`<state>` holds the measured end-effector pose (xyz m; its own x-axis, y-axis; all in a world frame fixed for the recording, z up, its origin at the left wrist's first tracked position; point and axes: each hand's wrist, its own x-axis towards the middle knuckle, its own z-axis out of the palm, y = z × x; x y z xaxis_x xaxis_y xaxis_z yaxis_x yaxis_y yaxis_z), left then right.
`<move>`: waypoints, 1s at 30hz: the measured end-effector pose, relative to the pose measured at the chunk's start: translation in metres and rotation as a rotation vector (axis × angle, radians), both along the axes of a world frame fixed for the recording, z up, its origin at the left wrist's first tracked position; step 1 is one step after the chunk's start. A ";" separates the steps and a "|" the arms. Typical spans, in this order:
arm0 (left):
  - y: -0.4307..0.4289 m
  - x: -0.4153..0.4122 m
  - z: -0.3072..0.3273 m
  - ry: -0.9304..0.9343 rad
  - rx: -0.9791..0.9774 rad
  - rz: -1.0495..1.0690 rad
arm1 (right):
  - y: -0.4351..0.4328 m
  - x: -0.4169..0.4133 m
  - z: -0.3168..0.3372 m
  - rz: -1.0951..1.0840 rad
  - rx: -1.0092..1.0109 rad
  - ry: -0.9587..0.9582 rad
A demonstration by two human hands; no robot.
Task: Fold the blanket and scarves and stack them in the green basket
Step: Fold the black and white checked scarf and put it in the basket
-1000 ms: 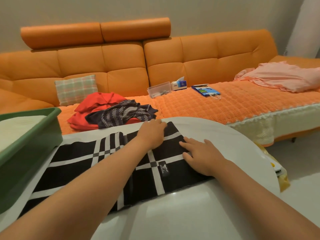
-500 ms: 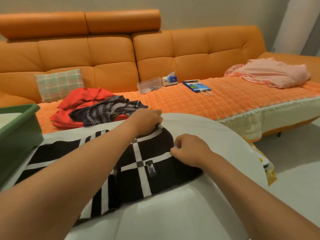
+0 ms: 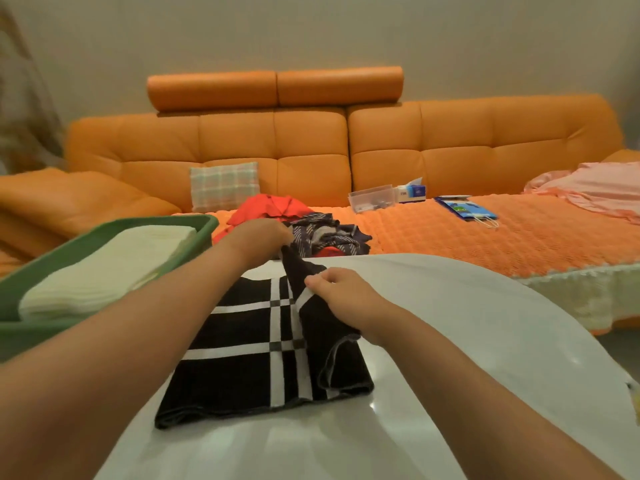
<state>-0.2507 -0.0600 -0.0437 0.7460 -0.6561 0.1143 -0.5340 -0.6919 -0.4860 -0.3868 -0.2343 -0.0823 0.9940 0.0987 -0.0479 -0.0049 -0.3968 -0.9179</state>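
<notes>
A black scarf with white crossing stripes (image 3: 256, 344) lies on the white round table (image 3: 485, 341). Its right end is lifted and partly turned over toward the left. My left hand (image 3: 266, 237) pinches the far corner of that end. My right hand (image 3: 341, 292) pinches the near corner. At the left stands the green basket (image 3: 41, 265) with a folded cream blanket (image 3: 114, 261) inside. Beyond the table, a red scarf (image 3: 270, 209) and a dark patterned scarf (image 3: 325, 233) lie crumpled on the sofa.
The orange sofa (image 3: 450, 161) runs behind the table, with a plaid cushion (image 3: 225, 185), a clear plastic box (image 3: 372, 197), a tissue box (image 3: 412, 190), a blue bag (image 3: 465, 209) and pink cloth (image 3: 595, 192) on its seat.
Both hands went from flat on the scarf to gripping its right end, then lifted that end and carried it leftward over the rest. The view has shifted left, so the basket shows more.
</notes>
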 end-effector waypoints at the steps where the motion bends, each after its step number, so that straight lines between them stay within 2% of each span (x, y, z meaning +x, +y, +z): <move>1: 0.012 -0.004 0.000 -0.009 0.064 0.050 | 0.017 -0.001 -0.001 0.021 0.003 0.002; 4: 0.043 -0.012 -0.010 0.022 0.178 0.218 | 0.062 -0.003 -0.016 0.072 0.018 0.059; 8: 0.068 -0.025 -0.049 0.121 0.089 0.361 | 0.093 -0.004 -0.036 0.231 0.013 0.193; 9: 0.072 -0.028 -0.059 0.153 0.048 0.373 | 0.096 -0.003 -0.040 0.235 -0.006 0.152; 10: 0.077 -0.031 -0.068 0.187 -0.002 0.375 | 0.098 -0.002 -0.043 0.199 -0.101 0.056; 13: 0.090 -0.041 -0.092 0.342 -0.223 0.405 | 0.097 -0.003 -0.056 0.110 -0.571 -0.228; 15: 0.097 -0.046 -0.106 0.427 -0.380 0.442 | 0.097 -0.011 -0.068 0.199 -0.768 -0.236; 19: 0.100 -0.055 -0.120 0.408 -0.445 0.478 | 0.081 -0.016 -0.086 0.341 -0.904 -0.174; 24: 0.088 -0.080 -0.100 0.360 -0.439 0.410 | 0.010 0.010 -0.063 0.251 -1.004 -0.060; 28: 0.056 -0.106 -0.084 0.505 -0.452 0.291 | -0.034 0.015 -0.050 0.117 -1.143 0.063; 30: 0.042 -0.115 -0.084 0.522 -0.440 0.240 | -0.040 0.013 -0.051 0.105 -1.205 0.034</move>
<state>-0.3659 -0.0183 -0.1273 0.8929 -0.4430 -0.0807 -0.4296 -0.8918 0.1417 -0.3742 -0.2746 -0.1334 0.9803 0.0526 -0.1906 0.0615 -0.9973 0.0411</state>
